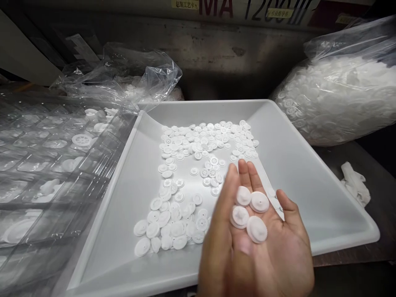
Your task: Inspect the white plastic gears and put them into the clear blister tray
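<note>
Cupping four white gears (258, 229), our right hand (275, 247) is palm up over the near part of the grey tray (287, 144); its grip is apart, fingers extended, the gears resting on palm and finger bases, unpinched; our left hand (218, 231) is edge-on and blurred at its left side; we cannot tell whether that grip holds anything, nor whether the hands touch.

Left of the hands, a near pile of loose gears (177, 229) lies in the tray, some overlapping; farther in we see a small cluster (213, 171), then a broad band (210, 138) toward the back wall; at left, a clear pocketed tray (37, 165) carries white parts (81, 140) in some pockets, glare hiding others; at right, a crumpled white item (355, 183) lies on the dark desk (337, 260).

Farther off, a bulging clear bag (343, 95) of white parts sits beside the right wall; a second clear bag (123, 82) is behind at left; a lettered panel (216, 8) closes the view.

Progress, our judgement: partway; four gears in hand, some pockets occupied; most visible stock loose or bagged, so much remains.
</note>
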{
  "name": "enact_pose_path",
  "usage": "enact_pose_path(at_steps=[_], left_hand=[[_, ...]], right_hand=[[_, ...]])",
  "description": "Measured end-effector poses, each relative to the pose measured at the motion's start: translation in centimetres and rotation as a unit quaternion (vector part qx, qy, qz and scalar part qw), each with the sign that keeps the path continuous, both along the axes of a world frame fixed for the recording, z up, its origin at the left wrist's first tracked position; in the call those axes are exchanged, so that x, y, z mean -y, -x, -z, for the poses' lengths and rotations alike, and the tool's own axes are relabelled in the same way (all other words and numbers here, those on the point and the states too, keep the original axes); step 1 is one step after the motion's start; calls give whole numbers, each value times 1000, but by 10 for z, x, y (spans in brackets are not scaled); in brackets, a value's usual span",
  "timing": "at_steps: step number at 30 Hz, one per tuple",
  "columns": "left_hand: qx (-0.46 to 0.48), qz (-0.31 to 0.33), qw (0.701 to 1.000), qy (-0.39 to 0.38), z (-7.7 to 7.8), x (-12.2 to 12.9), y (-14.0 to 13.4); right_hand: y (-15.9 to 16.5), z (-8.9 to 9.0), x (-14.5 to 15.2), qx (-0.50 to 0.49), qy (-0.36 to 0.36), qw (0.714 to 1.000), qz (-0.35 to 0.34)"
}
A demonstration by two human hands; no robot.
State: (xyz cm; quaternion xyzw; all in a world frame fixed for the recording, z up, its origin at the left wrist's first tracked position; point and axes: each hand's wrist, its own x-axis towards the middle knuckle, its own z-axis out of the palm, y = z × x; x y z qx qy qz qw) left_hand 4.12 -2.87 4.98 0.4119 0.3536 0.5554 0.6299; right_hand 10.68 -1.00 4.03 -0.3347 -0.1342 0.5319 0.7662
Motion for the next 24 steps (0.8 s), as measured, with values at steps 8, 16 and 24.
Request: enact_pose_path(at_steps=[8, 16, 24], left_hand=[[146, -67, 979, 128, 6, -22, 12], [242, 21, 930, 275, 1, -25, 13], [289, 87, 912, 280, 1, -21, 18]], right_hand=[[-2, -1, 5, -142, -66, 986, -50], [2, -2, 4, -240, -121, 959, -85], [1, -1, 6, -290, -146, 942, -90]])
